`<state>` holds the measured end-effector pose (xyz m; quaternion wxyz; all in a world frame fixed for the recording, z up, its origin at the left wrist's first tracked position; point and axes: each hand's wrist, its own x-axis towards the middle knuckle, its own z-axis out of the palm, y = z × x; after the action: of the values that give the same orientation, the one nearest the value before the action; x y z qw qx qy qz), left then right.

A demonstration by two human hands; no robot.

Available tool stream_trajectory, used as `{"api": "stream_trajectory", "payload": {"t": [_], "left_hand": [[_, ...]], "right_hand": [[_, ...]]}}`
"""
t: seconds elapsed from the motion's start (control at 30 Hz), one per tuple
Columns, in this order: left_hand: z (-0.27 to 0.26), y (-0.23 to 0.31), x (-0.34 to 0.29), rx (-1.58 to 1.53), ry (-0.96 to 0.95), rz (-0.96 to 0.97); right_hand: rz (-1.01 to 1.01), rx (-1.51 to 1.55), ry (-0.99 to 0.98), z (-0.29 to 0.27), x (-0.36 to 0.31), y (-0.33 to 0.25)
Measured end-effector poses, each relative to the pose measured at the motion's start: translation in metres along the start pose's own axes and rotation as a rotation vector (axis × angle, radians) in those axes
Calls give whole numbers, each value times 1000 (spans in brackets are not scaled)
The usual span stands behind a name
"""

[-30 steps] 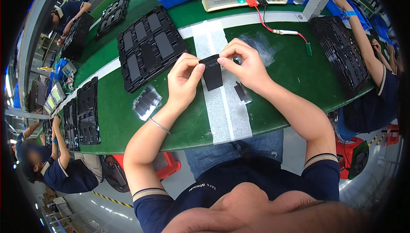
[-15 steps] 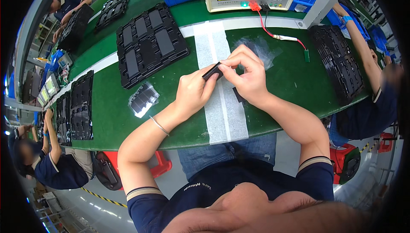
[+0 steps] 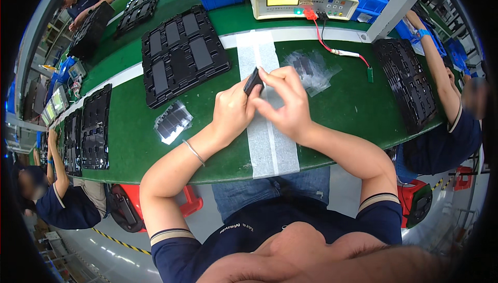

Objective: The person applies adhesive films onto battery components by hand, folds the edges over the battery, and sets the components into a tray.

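A small flat black rectangular piece point(image 3: 252, 81) stands tilted between the fingers of my left hand point(image 3: 232, 107), above a pale paper strip point(image 3: 273, 150) on the green table. My left hand is closed on its lower part. Close on the right is my right hand point(image 3: 288, 107). Its index fingertip touches or nearly touches the piece's upper end, while its thumb is spread well away from that finger, toward my left hand. Clear film with dark strips point(image 3: 174, 122) lies left of my hands. More crumpled clear film point(image 3: 313, 70) lies beyond my right hand.
A black moulded tray point(image 3: 179, 83) with grey flat pieces lies at the back left. Behind stands a bench meter point(image 3: 303, 2) with a red lead ending in a small green board point(image 3: 370, 74). Stacked black trays point(image 3: 407, 83) and a metal post point(image 3: 397, 5) are right. Co-workers sit at both sides.
The black piece has turned more upright and shifted slightly left. My right hand moved left and down, and its thumb parted from its index finger.
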<state>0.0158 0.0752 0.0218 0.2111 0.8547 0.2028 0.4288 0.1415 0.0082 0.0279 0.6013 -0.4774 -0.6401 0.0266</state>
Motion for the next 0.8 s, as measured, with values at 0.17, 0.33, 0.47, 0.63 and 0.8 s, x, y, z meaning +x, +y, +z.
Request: {"api": "stream_trajectory", "payload": {"t": [0.17, 0.33, 0.47, 0.63, 0.8], "left_hand": [[-3, -6, 1, 58, 4, -95], [-10, -7, 2, -579, -131, -394], [-7, -9, -2, -755, -266, -488], [-5, -6, -3, -847, -429, -527], [-3, -9, -5, -857, -406, -556]], "right_hand": [[26, -162, -171, 0, 3, 5], [320, 249, -182, -14, 17, 17], [405, 367, -289, -21, 19, 32], [515, 580, -326, -23, 17, 26], [635, 718, -283, -25, 16, 25]]}}
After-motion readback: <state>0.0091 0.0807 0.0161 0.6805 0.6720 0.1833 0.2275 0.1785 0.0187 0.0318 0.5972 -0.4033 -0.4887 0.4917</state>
